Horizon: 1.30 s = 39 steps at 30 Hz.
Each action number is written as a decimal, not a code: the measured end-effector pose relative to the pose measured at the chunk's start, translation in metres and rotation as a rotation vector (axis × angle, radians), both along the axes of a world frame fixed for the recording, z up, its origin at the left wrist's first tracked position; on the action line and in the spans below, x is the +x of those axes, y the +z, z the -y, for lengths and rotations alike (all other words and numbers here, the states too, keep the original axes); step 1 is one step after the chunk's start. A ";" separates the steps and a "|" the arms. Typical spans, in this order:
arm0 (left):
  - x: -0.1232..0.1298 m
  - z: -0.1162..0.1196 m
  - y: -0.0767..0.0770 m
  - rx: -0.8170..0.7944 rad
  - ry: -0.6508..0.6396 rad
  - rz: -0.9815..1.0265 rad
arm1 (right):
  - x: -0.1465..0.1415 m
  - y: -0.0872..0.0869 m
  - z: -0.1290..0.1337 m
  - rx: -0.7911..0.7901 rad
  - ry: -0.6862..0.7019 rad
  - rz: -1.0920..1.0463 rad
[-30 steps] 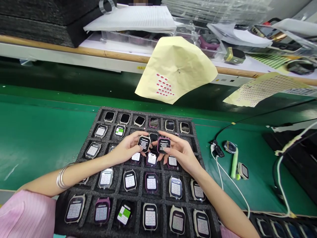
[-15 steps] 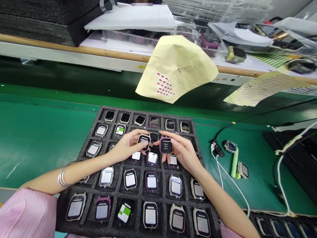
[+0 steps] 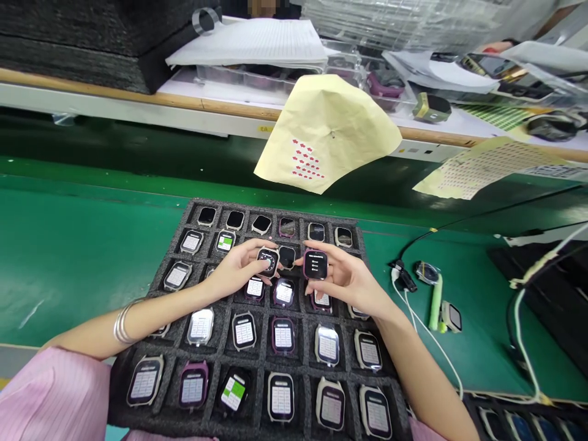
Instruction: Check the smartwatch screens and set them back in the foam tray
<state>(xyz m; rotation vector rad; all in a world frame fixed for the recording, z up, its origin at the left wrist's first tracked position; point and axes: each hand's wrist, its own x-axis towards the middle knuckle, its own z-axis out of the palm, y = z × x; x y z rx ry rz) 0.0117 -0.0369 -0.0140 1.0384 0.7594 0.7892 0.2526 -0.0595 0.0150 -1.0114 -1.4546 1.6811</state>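
Note:
A black foam tray (image 3: pixel 215 392) with rows of compartments holds several watch bodies, many with lit screens. Above its middle, my left hand (image 3: pixel 241 266) grips a light-framed watch (image 3: pixel 267 262), thumb on the lit round dial. Beside it, my right hand (image 3: pixel 344 275) holds a purple-framed watch (image 3: pixel 315 264) whose dark screen shows a short list. The right thumb is bent below this watch. Between the two held watches, a dark-screened watch (image 3: pixel 287 257) lies in the tray.
A shelf edge (image 3: pixel 184 105) crosses behind, with a yellow sheet (image 3: pixel 328 135) hanging from it. White cables (image 3: pixel 432 340), a green strap (image 3: pixel 435 303) and a loose watch (image 3: pixel 452 316) lie right of the tray. Another tray of watches (image 3: pixel 514 422) is at the lower right.
The left watch's screen has switched from text lines to a round dial. My right thumb has moved off the purple watch's screen to below it, and that watch has shifted slightly right and up.

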 end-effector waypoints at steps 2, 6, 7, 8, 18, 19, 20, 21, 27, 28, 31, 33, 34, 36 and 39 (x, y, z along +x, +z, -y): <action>0.000 0.001 0.000 0.008 0.000 -0.010 | 0.006 0.001 -0.002 -0.003 -0.036 0.041; 0.000 0.002 -0.001 0.029 -0.006 -0.051 | 0.009 -0.007 -0.006 0.010 -0.120 0.054; 0.000 0.003 -0.001 0.031 -0.010 -0.064 | 0.008 -0.009 -0.007 0.016 -0.142 0.043; 0.000 0.003 -0.001 0.033 -0.013 -0.074 | 0.006 -0.012 -0.007 0.025 -0.167 0.033; 0.001 0.006 0.002 0.035 -0.029 -0.117 | 0.000 -0.019 -0.003 0.032 -0.191 -0.059; 0.001 0.006 0.002 0.033 -0.028 -0.121 | 0.001 -0.018 -0.003 0.028 -0.185 -0.076; 0.001 0.006 0.002 0.031 -0.024 -0.123 | 0.001 -0.018 -0.003 0.026 -0.183 -0.088; 0.001 0.006 0.003 0.029 -0.018 -0.124 | 0.001 -0.018 -0.002 0.027 -0.182 -0.094; 0.001 0.006 0.003 0.016 -0.010 -0.138 | -0.002 -0.018 0.001 0.085 -0.219 -0.024; 0.001 0.006 0.003 0.016 -0.009 -0.138 | -0.003 -0.018 0.002 0.091 -0.216 -0.015; 0.001 0.006 0.001 0.026 0.004 -0.135 | -0.003 -0.014 0.005 0.091 -0.160 -0.019; 0.001 0.007 -0.001 0.036 0.011 -0.131 | 0.001 -0.011 0.006 0.079 -0.112 -0.027; 0.000 0.007 -0.002 0.040 0.014 -0.129 | 0.005 -0.009 0.006 0.072 -0.096 -0.020; 0.000 0.007 -0.003 0.039 0.014 -0.127 | 0.018 -0.007 0.005 0.090 -0.099 0.060; -0.001 0.008 -0.003 0.026 0.006 -0.119 | 0.048 -0.009 -0.002 0.271 -0.167 0.404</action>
